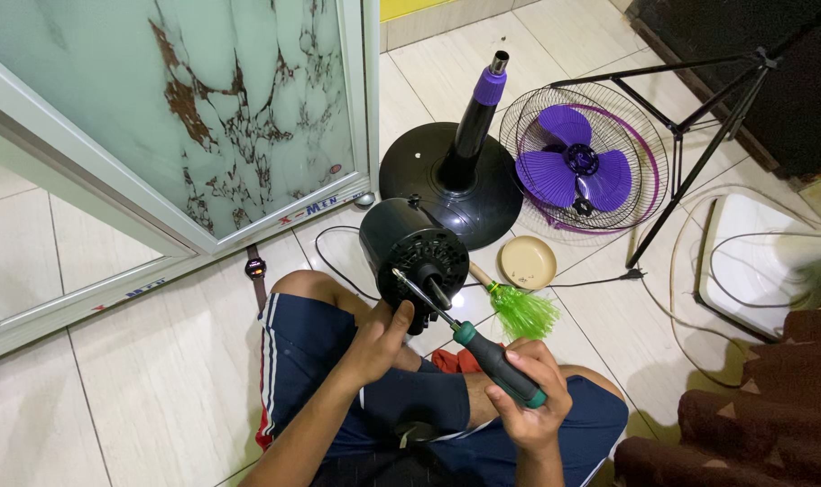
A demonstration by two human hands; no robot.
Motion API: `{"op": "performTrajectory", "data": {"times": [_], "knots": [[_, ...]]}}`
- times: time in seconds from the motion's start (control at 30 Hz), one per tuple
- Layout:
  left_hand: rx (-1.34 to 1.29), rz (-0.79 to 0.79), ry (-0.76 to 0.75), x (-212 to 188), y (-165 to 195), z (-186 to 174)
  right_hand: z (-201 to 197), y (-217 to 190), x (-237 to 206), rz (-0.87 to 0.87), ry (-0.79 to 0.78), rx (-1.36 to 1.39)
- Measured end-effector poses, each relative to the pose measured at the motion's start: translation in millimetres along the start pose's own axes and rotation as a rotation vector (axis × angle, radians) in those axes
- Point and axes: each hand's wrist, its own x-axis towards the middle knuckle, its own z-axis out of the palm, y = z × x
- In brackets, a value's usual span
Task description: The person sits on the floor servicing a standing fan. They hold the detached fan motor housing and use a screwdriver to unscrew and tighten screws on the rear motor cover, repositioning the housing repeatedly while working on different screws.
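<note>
fan motor (pixel 413 257): black round housing with vents and bare shaft, propped by the knee on the floor | left hand (pixel 381 340) grips its lower edge | right hand (pixel 530 397) closed around a green-handled screwdriver (pixel 483 350), tip on the housing face | nearby: fan base (pixel 451 180) (purple collar), caged purple blades (pixel 580 162), green brush (pixel 519 307)

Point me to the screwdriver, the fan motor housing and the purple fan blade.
screwdriver (pixel 499 365): head view, on the dark green handle.
fan motor housing (pixel 401 242): head view, on the black casing's top.
purple fan blade (pixel 548 176): head view, on the left blade inside the grille.
</note>
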Motion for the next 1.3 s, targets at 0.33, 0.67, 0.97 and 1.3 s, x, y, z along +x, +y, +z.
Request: {"op": "performTrajectory", "data": {"times": [0.33, 0.67, 0.97, 1.3], "knots": [[-0.009, -0.056, 0.022, 5, -1, -1, -7, 4, 4, -0.002, -0.078, 0.007], [-0.029, -0.040, 0.027, 10, -4, -5, 8, 23, -1, -0.001, -0.067, 0.021], [-0.042, 0.021, -0.005, 9, 1, -5, 14, 30, -1, -0.009, -0.055, -0.007], [-0.049, 0.026, 0.012, 8, 5, -4, 15, 32, -2, -0.016, -0.048, -0.031]]}}
